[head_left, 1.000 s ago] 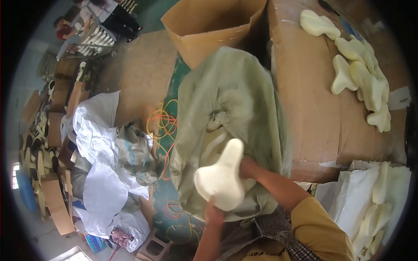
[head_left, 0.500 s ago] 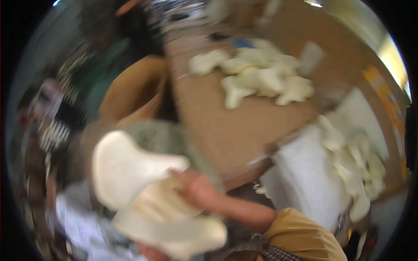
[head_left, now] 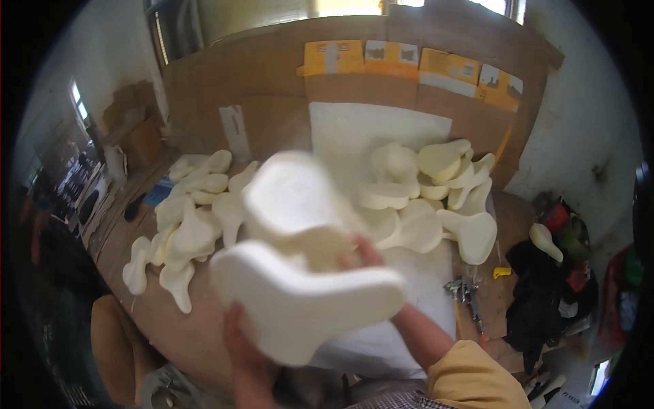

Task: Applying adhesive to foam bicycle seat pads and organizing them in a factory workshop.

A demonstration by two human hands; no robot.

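Head view: two cream foam pieces held up close over the table (head_left: 170,327). Left hand (head_left: 245,354) clamped on lower piece (head_left: 306,300) from beneath, fingers mostly hidden behind it. Right hand (head_left: 364,255) wedged between the pieces, fingers closed on upper piece (head_left: 296,198), blurred. Behind, more foam shapes (head_left: 191,225) heaped on brown tabletop at left and others (head_left: 436,184) on white sheet (head_left: 381,129) at right. Spray gun (head_left: 466,293) just beside sheet's right edge. Cardboard wall (head_left: 272,75) at the back.
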